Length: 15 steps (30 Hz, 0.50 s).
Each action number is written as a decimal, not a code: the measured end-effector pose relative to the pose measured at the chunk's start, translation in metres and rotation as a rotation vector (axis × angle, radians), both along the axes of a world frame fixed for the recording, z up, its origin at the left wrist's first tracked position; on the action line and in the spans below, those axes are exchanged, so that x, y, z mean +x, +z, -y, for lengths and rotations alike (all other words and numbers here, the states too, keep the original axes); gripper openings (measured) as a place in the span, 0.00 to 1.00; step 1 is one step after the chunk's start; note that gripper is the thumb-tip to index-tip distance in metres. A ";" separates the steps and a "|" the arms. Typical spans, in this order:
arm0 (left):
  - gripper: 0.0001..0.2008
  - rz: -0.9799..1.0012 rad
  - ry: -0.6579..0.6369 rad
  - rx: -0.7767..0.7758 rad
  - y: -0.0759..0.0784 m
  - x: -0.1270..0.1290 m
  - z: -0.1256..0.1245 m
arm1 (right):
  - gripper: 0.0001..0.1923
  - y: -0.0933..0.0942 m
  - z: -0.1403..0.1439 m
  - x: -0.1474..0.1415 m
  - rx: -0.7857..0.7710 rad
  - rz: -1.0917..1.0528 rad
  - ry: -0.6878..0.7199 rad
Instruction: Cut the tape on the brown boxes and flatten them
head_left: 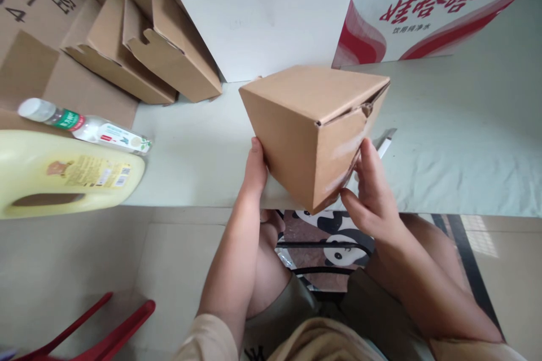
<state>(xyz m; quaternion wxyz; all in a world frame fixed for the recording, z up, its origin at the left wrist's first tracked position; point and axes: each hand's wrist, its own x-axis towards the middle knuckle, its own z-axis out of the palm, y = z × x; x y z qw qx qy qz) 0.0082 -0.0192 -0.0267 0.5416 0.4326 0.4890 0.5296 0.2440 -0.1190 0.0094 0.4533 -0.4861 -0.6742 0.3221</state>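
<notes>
A closed brown cardboard box (292, 146) is held tilted over the front edge of the table, one corner pointing toward me. My left hand (256, 169) grips its left side, the thumb along the side and the other fingers hidden by the box. On the right, my right hand (372, 192) holds the box by its lower side, with the thumb near a slightly creased, shiny strip that looks like clear tape. The lid edge on that side shows a small torn-looking gap. Behind my right hand lies a white utility knife (386, 144), partly hidden, its blade pointing away.
Several open cardboard boxes (169, 51) stand at the back left. A clear bottle (91, 127) and a large yellow jug (71, 175) lie at the left. White cartons (271, 17) line the back of the cloth-covered table (457, 135). Red chair parts (114, 333) stand below.
</notes>
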 end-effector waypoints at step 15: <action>0.41 0.082 -0.054 -0.071 0.000 0.004 0.006 | 0.43 0.004 0.001 0.004 -0.008 -0.069 0.093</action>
